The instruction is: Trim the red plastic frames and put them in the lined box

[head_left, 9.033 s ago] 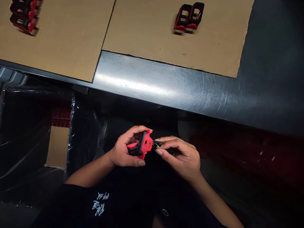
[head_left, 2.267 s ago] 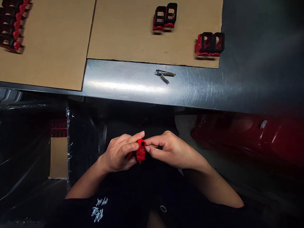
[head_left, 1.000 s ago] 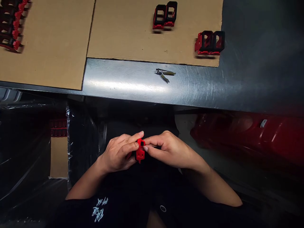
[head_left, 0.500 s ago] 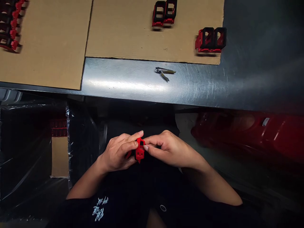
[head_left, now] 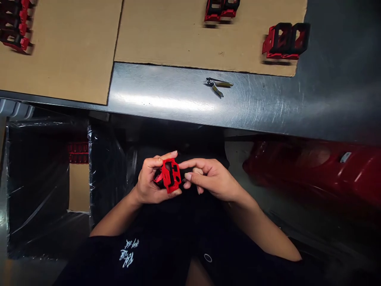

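Note:
My left hand (head_left: 151, 180) is closed around a red and black plastic part (head_left: 170, 175), with the thumb along its top and fingers below. The part's red face, pierced by dark openings, is turned up toward me. My right hand (head_left: 212, 176) is at the part's right side. Its index fingertip touches the red edge, while the thumb rests against the curled fingers. Whether anything small is pinched there is hidden. Both hands are held in front of my dark shirt, below the table edge.
Nippers (head_left: 218, 85) lie with handles spread on the metal table (head_left: 178, 93). Similar red and black parts (head_left: 285, 41) stand on cardboard (head_left: 166, 43), with several more at far left. A plastic-lined box (head_left: 92, 178) is at lower left; a red glossy object (head_left: 312, 167) is at right.
The part has been turned in my left hand, so its wider red face shows. My right thumb has come off the part's edge. The view has shifted slightly.

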Demonstrator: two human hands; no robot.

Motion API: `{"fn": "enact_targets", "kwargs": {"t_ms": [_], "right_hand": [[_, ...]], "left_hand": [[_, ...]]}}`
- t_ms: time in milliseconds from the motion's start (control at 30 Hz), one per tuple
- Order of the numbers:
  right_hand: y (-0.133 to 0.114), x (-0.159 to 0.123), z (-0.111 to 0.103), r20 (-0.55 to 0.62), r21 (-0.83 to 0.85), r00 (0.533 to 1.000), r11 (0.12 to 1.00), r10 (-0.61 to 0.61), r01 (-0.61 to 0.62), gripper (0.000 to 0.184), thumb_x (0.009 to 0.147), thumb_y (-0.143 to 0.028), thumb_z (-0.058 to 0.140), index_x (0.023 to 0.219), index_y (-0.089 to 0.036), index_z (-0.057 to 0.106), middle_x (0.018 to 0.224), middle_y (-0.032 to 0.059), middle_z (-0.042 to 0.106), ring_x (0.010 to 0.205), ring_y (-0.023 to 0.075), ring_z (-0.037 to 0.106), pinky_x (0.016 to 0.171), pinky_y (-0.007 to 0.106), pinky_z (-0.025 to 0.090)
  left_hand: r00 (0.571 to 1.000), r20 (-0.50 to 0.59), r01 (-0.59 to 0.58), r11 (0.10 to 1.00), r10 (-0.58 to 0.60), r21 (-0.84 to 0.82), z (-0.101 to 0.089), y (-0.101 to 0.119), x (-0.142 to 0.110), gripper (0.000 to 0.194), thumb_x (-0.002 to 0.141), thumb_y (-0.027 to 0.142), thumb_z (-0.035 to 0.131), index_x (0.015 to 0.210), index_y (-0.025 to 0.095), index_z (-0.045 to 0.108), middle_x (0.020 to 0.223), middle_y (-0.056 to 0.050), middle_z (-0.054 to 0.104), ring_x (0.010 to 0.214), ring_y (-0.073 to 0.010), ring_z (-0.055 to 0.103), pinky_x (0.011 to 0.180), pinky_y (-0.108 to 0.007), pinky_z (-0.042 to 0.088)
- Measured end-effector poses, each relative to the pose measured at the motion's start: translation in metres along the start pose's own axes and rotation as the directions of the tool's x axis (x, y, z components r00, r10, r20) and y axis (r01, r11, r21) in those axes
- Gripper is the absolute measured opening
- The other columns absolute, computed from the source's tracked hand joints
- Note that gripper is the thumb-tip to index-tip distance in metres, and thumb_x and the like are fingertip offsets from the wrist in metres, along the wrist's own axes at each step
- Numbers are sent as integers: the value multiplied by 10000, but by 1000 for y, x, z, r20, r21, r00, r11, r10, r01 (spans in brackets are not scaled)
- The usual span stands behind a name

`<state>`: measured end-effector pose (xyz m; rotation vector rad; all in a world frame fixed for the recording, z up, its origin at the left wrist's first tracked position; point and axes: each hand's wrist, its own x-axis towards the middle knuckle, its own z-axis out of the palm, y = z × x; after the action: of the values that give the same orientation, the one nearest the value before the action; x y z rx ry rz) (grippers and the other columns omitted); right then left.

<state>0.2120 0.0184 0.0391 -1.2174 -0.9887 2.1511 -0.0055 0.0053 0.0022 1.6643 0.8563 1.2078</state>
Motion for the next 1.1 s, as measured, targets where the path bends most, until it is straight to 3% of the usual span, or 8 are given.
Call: {"fn": "enact_targets", "kwargs": {"t_ms": [100, 200, 300, 467, 567, 667, 833, 1100], "right_hand": [[2, -1, 0, -5, 36, 998, 998, -55, 55, 423, 832, -298, 792, 1226, -179, 694, 789, -5, 704, 826, 166, 724, 792, 292, 560], [2, -2, 1, 118, 70, 992, 997, -42, 34, 389, 858, -340, 773, 1199, -174, 689, 1034, 64, 743, 914, 175, 704, 845, 317, 546], [5, -2, 6, 200, 109, 979, 994, -32, 10, 370, 860, -414, 780, 1110, -152, 701, 979, 62, 743, 877, 171, 690, 818, 308, 534], [10, 2, 17, 132, 159, 991, 987, -12, -9, 328, 818, -428, 832, 964, -160, 712, 886, 35, 724, 808, 155, 665, 782, 297, 538], [9, 4, 21, 103, 144, 995, 989, 8, -23, 317, 780, -398, 868, 927, -166, 711, 868, 22, 710, 787, 148, 649, 749, 281, 525], [8, 5, 22, 61, 148, 998, 989, 17, -26, 331, 735, -366, 904, 905, -172, 695, 848, 7, 699, 762, 135, 635, 730, 267, 512], [7, 5, 22, -11, 132, 1000, 991, 16, -15, 359, 709, -363, 923, 877, -185, 659, 837, -2, 685, 743, 129, 630, 725, 270, 516], [15, 5, 18, 105, 360, 994, 932, 10, -48, 388, 775, -435, 883, 968, -187, 654, 926, 26, 707, 708, 123, 672, 688, 277, 565]], "left_hand": [[1000, -7, 5, 999, -5, -40, 2, -2, -1, 760, 793, 423, 861, 1360, 241, 390, 1378, -212, 642, 1204, -281, 695, 967, -450, 548], [1000, -13, 20, 999, -21, -51, 4, -5, -2, 770, 771, 435, 877, 1340, 240, 397, 1383, -219, 642, 1176, -275, 700, 982, -461, 541], [998, -24, 52, 995, -54, -86, 8, -6, -4, 768, 763, 430, 884, 1327, 248, 396, 1396, -226, 632, 1068, -235, 723, 892, -404, 577], [991, -19, 128, 972, -134, -196, 15, -8, -11, 852, 789, 444, 859, 1439, 265, 338, 1436, -225, 599, 945, -183, 740, 766, -313, 621], [988, -6, 146, 963, -152, -228, 17, -11, -14, 945, 813, 466, 831, 1541, 265, 262, 1455, -225, 584, 972, -179, 730, 801, -309, 632], [986, 4, 164, 952, -169, -259, 17, -12, -14, 909, 815, 461, 829, 1532, 263, 307, 1477, -227, 564, 1036, -201, 709, 814, -318, 631], [984, -4, 169, 950, -176, -262, 16, -15, -12, 874, 808, 447, 834, 1512, 271, 346, 1441, -205, 582, 950, -175, 692, 779, -312, 619], [994, -34, 103, 985, -109, -140, 11, -21, -13, 939, 770, 449, 870, 1531, 249, 357, 1380, -185, 623, 1063, -223, 708, 890, -359, 612]]}}
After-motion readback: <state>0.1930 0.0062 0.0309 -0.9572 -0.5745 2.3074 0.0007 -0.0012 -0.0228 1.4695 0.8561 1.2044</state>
